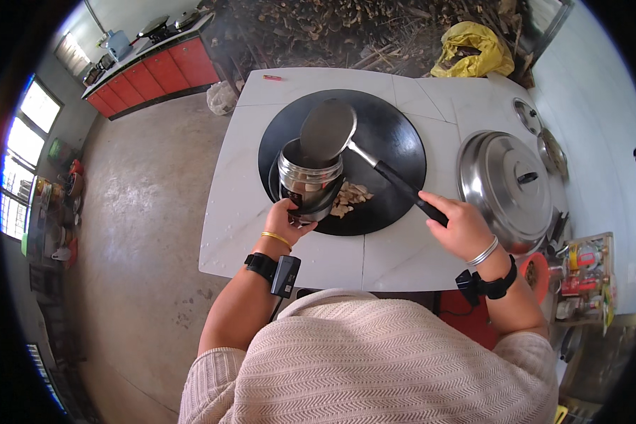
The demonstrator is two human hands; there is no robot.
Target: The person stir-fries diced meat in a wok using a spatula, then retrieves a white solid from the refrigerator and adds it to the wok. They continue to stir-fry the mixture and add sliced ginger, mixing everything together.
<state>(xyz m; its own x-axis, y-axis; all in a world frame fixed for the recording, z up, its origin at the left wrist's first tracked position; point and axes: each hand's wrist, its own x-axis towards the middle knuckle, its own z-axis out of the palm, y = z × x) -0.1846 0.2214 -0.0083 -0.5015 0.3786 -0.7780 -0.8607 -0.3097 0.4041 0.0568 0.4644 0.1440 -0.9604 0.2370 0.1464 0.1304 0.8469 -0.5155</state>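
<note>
My left hand (290, 221) holds a shiny metal pot (310, 183) low on its near side, above the left part of a large black wok (387, 127). A dark rim or bowl surrounds the pot's lower part; which it is, I cannot tell. My right hand (453, 220) grips the black handle of a wide metal wok spatula (328, 127). Its broad blade leans over the mouth of the pot. Pale brown pieces of food (351, 199) lie in the wok, just right of the pot. What the pot contains is hidden.
A large domed steel lid (506, 185) lies right of the wok, with smaller lids (527, 115) behind it. Beyond the tiled stove top (244, 159) are stacked firewood (318, 32) and a yellow plastic bag (474, 50). A crate of bottles (583, 275) and a red bowl (533, 276) stand at right.
</note>
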